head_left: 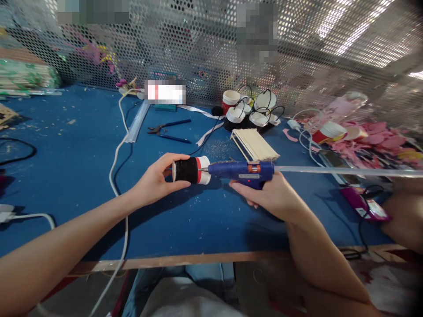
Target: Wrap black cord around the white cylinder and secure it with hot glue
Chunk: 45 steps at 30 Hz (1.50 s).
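My left hand grips a small paper cup lying sideways just above the blue table. Black cord is wound round much of the cup, with a red band and a white end showing at its right. In my right hand is a blue hot glue gun, a small red light glowing on its side. The metal nozzle meets the cup at the red band. A long clear glue stick sticks out of the gun's back end toward the right.
Blue-handled pliers lie beyond my left hand. Several cups with black cord handles stand behind a bundle of pale sticks. A white cable crosses the table at left. Pink petals and a purple box lie right.
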Motion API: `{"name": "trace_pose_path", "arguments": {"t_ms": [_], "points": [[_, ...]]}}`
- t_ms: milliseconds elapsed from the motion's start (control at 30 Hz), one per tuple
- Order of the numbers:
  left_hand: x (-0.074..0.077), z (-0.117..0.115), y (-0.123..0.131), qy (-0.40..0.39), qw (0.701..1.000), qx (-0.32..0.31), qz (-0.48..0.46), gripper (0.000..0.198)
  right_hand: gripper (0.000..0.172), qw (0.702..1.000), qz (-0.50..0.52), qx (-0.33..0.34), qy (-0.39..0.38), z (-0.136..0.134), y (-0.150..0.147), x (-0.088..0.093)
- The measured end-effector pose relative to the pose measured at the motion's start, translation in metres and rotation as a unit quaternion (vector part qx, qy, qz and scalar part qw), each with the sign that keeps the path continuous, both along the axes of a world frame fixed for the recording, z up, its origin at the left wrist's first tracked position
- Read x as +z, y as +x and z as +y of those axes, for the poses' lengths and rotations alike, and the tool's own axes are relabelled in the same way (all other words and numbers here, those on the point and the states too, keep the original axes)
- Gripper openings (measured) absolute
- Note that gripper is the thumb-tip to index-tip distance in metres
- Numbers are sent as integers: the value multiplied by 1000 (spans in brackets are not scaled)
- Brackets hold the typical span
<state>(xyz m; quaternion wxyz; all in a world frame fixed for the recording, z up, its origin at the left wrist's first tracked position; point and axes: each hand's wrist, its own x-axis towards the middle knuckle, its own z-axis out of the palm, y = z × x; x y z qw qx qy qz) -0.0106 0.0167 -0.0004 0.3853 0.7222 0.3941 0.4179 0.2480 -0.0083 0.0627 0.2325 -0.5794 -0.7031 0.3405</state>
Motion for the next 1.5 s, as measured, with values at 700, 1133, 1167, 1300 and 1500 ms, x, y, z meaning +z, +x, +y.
{"name": "trace_pose_path", "arguments": {"t_ms": [700, 1133, 1167, 1300, 1500], "points": [[1, -2, 2, -140, 988, -1, -61, 59, 42, 969, -175, -158, 67, 98, 60, 16], [1, -3, 2, -105, 994, -1, -36, 57, 40, 908, -321, -248, 106, 124, 63, -8], [0, -4, 2, -79, 997, 0, -26, 56, 37, 899, -331, -256, 127, 120, 60, -8], [-1, -7, 2, 60, 998, -23, 21, 50, 39, 918, -263, -158, 251, 94, 27, -5], [4, -14, 3, 164, 975, -75, 129, 46, 61, 986, 50, 153, -36, 59, -43, -13]]}}
